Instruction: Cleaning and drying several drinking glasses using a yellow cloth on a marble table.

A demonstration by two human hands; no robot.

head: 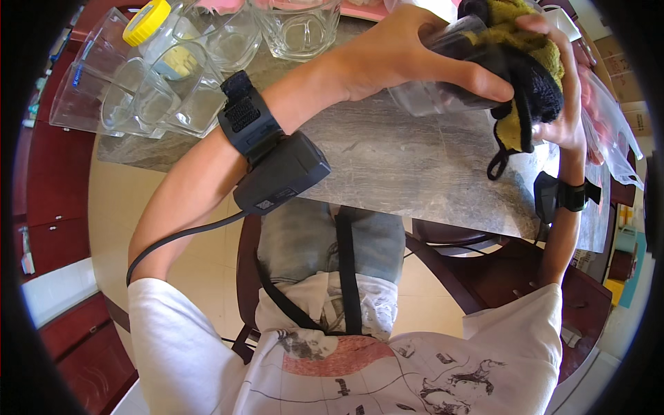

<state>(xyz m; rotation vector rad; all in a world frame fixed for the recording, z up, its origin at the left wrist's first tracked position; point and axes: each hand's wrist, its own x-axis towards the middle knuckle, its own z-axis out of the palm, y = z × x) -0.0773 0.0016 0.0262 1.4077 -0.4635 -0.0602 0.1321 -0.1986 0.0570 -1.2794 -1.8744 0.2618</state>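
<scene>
At the upper right, above the grey marbled tabletop (363,150), a clear drinking glass (433,98) lies tilted in my left hand (410,57). The thumb and fingers wrap its sides. My right hand (563,93) grips a black and olive-yellow towelling cloth (537,88) with a black hanging loop. The cloth is pressed over the glass's right end. Part of it seems to show dark through the glass wall, though blur and my left hand hide how far it reaches inside.
Several clear glasses (189,93) and a yellow-lidded jar (148,23) crowd the tabletop's left end. A larger faceted glass vessel (301,31) stands at the back. A translucent plastic bag (604,119) lies at the right. A cable (181,236) runs from my left wrist device (280,174).
</scene>
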